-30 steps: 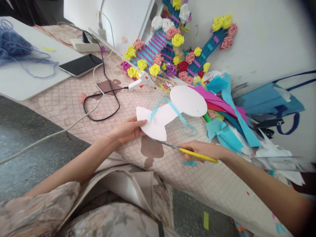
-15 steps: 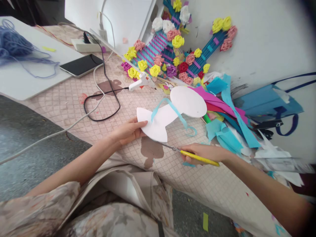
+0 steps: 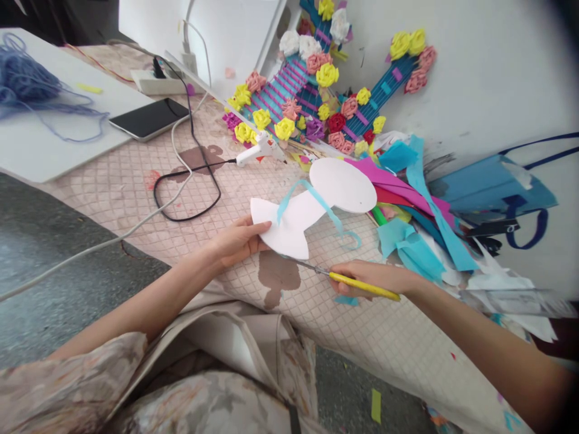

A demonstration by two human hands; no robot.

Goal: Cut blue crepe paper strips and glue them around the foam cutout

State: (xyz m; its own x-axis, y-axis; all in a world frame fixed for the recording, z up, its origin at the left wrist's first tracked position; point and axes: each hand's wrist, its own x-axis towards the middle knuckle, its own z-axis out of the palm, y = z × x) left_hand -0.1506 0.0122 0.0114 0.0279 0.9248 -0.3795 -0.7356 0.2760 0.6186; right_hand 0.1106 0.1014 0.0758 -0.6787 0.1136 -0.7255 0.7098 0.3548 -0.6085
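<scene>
Quilted cloth [image 3: 253,187], white cutout [image 3: 314,206] slanting away rightward, left hand [image 3: 239,242] pinching flared end [image 3: 287,239], right hand [image 3: 373,273] gripping scissors [image 3: 362,286]

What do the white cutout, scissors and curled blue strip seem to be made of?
White cutout: probably card or foam board, matt, as it looks stiff and crisp-edged.
Scissors: likely metal blades, dull grey; smooth yellow handle, perhaps plastic from its even colour.
Blue strip: matt paper or ribbon, unclear which, judging by its loose curl.

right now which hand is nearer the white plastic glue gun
Left. The left hand is below the glue gun in view; the right hand is farther away, below and to its right.
</scene>
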